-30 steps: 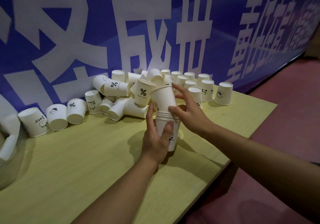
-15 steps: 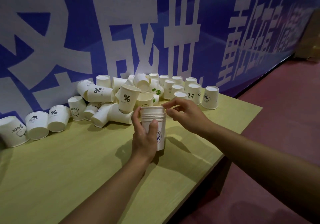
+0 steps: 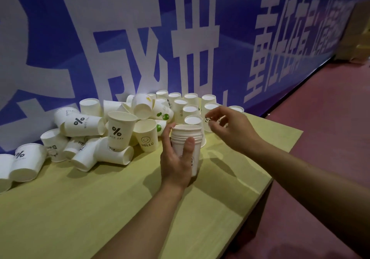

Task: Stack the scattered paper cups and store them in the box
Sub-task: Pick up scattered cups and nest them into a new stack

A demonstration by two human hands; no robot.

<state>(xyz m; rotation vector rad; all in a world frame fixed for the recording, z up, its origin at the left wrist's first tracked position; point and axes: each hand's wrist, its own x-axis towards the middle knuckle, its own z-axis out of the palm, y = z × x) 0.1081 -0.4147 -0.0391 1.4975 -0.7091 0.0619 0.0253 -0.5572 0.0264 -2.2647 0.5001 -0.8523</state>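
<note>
A stack of white paper cups (image 3: 188, 138) stands upright on the yellow-green table (image 3: 80, 208), and my left hand (image 3: 176, 158) is wrapped around it. My right hand (image 3: 232, 128) hovers just right of the stack's rim, fingers curled and apart, holding nothing. Behind the stack lies a heap of loose cups (image 3: 112, 130), some upright, some on their sides, one printed HELLO (image 3: 147, 135). Several cups stand upside down in rows (image 3: 190, 108) by the wall, partly hidden by my right hand. No box is in view.
A blue banner with large white characters (image 3: 180, 38) runs along the back of the table. The table's right edge (image 3: 266, 184) drops to a dark red floor (image 3: 320, 138). More cups lie at the far left (image 3: 22, 164).
The cup held by my right hand a second ago now sits nested on the stack. My right hand has let go and moved right toward the upside-down cups. The camera shifted right.
</note>
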